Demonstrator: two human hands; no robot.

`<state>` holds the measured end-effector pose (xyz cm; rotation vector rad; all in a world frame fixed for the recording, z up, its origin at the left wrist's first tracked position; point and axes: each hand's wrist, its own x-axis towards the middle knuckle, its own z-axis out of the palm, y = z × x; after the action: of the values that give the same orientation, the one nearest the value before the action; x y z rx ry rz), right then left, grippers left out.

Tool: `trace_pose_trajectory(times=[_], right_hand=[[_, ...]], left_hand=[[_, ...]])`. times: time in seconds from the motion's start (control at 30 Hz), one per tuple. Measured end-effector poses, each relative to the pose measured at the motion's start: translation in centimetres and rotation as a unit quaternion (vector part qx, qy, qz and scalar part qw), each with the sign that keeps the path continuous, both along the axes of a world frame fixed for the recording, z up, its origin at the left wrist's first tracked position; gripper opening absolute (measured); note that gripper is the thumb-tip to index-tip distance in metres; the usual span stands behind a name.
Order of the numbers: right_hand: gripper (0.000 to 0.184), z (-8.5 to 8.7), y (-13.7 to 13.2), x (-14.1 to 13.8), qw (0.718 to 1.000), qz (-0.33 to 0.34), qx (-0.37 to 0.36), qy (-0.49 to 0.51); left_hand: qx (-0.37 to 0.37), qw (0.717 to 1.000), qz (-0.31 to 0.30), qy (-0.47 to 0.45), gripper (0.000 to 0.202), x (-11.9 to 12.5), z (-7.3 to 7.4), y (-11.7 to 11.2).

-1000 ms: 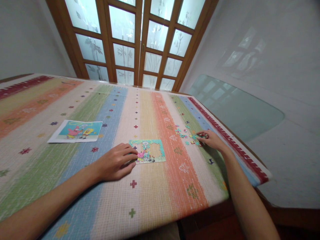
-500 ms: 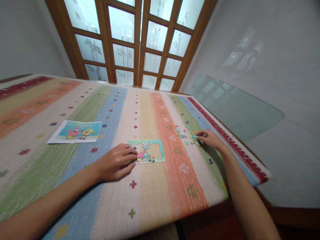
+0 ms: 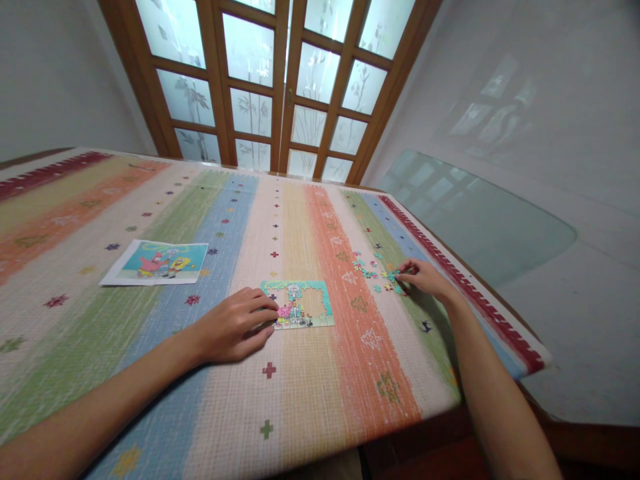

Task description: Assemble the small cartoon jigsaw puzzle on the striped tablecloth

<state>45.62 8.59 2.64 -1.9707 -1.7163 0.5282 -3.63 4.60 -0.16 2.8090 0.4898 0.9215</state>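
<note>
A partly assembled jigsaw puzzle point(image 3: 323, 303) lies flat on the tablecloth, with gaps in its middle where the cloth shows through. My left hand point(image 3: 237, 325) rests at its left edge, fingertips touching the border, thumb and fingers apart. To the right, a scatter of loose jigsaw pieces point(image 3: 370, 274), mostly teal with some pink and yellow, lies on the cloth. My right hand point(image 3: 423, 277) is at the right side of these pieces, thumb and index finger pinched on a teal jigsaw piece point(image 3: 397, 275) that is partly hidden.
A creased picture sheet point(image 3: 160, 261) with the cartoon scene lies to the left of the puzzle. The striped tablecloth point(image 3: 300, 387) covers the table. Beyond the far edge stands a wood-framed glass door point(image 3: 253, 113); a pale wall point(image 3: 565, 100) is on the right.
The whole view has shifted slightly, moving everything a little to the right in the picture. Both hands keep nearly the same places, the left by the puzzle and the right at the loose pieces.
</note>
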Motion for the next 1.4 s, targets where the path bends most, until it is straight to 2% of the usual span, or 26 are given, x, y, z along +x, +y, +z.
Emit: trace_pose_trajectory(times=[0.13, 0.23, 0.3, 0.4, 0.53, 0.63, 0.73, 0.9, 1.0, 1.2, 1.4], right_hand=[[0.032, 0.8, 0.0, -0.9, 0.999, 0.023, 0.015, 0.038], [0.036, 1.8, -0.1, -2.8, 0.996, 0.061, 0.037, 0.046], [0.035, 2.4, -0.2, -4.9, 0.993, 0.098, 0.04, 0.06], [0.029, 3.0, -0.5, -8.9, 0.979, 0.19, 0.012, 0.079], [0.022, 3.0, -1.0, -14.3, 0.941, 0.32, 0.006, 0.107], [0.018, 2.6, -1.2, -17.5, 0.922, 0.363, -0.039, 0.13], [0.012, 1.9, -1.2, -19.7, 0.917, 0.373, -0.06, 0.13], [0.009, 0.7, -1.2, -21.4, 0.912, 0.377, -0.088, 0.137], [0.01, 0.5, -1.5, -21.8, 0.913, 0.377, -0.092, 0.125], [0.007, 0.9, -2.0, -22.2, 0.927, 0.37, -0.02, 0.059], [0.007, 0.6, -2.0, -22.2, 0.923, 0.383, 0.01, 0.022]], left_hand=[[0.0, 1.0, -0.001, 0.004, 0.022, 0.0, -0.1, 0.0], [0.004, 1.0, -0.001, 0.005, 0.021, 0.1, 0.0, 0.0], [0.006, 1.0, 0.0, 0.006, 0.021, 0.0, 0.0, 0.0], [0.003, 1.0, 0.001, 0.008, 0.021, 0.0, 0.1, -0.1], [0.007, 1.0, 0.0, 0.009, 0.021, 0.1, 0.1, -0.1], [0.012, 1.0, -0.001, 0.009, 0.021, 0.1, 0.1, -0.1], [0.009, 1.0, 0.001, 0.011, 0.021, 0.1, 0.1, -0.1], [0.0, 1.0, 0.0, 0.012, 0.022, 0.1, 0.3, -0.2], [0.002, 1.0, -0.001, 0.009, 0.022, 0.2, 0.5, -0.2], [0.007, 1.0, -0.004, 0.004, 0.02, 0.2, 0.6, -0.2], [0.004, 1.0, -0.003, 0.008, 0.02, 0.2, 0.4, -0.2]])
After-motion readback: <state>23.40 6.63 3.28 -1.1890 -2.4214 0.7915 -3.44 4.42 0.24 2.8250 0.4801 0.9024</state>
